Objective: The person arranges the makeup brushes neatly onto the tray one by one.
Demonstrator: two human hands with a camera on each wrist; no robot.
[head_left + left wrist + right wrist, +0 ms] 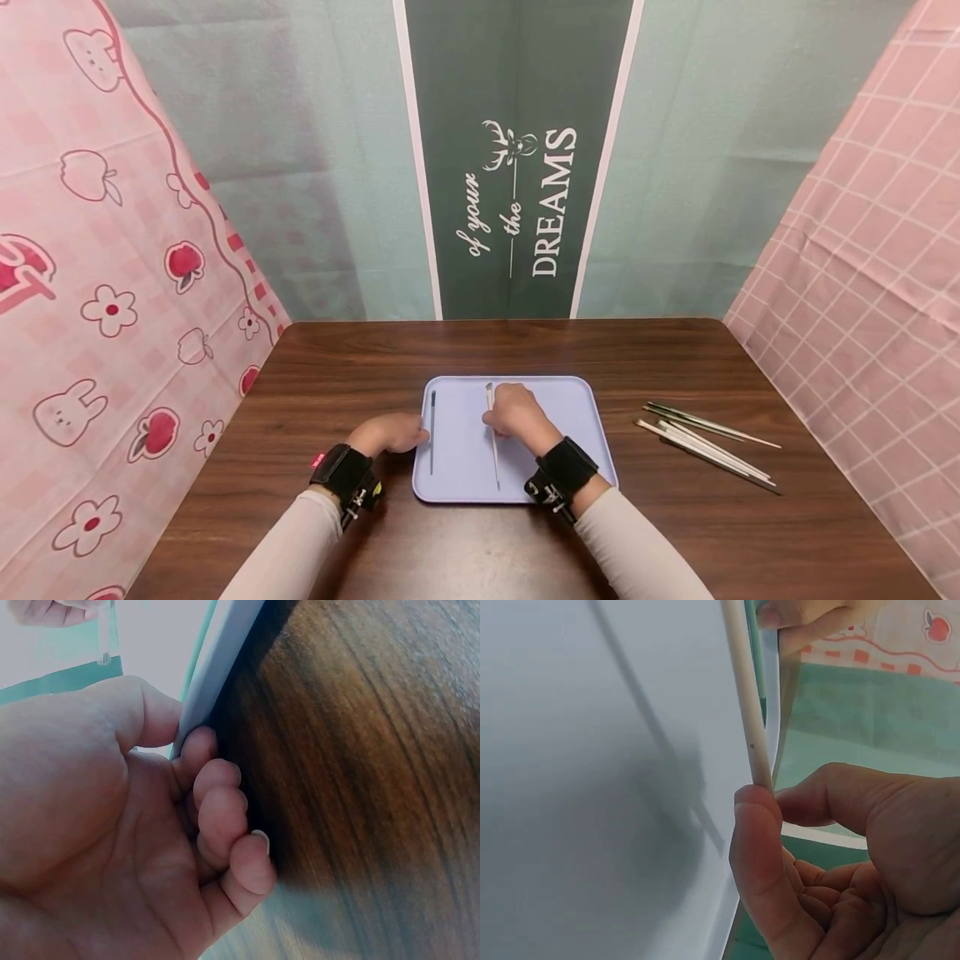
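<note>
Tray [461,446] holds dark brush [432,412] at left; your right hand [517,410] pinches pale brush [495,458] over its middle, your left hand [390,432] pinches tray's left rim [217,664].

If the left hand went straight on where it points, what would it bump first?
The left hand already pinches the lavender tray by its rim; just past that, the thin dark brush lying in the tray looks first in line, though the exact gap is unclear.
</note>
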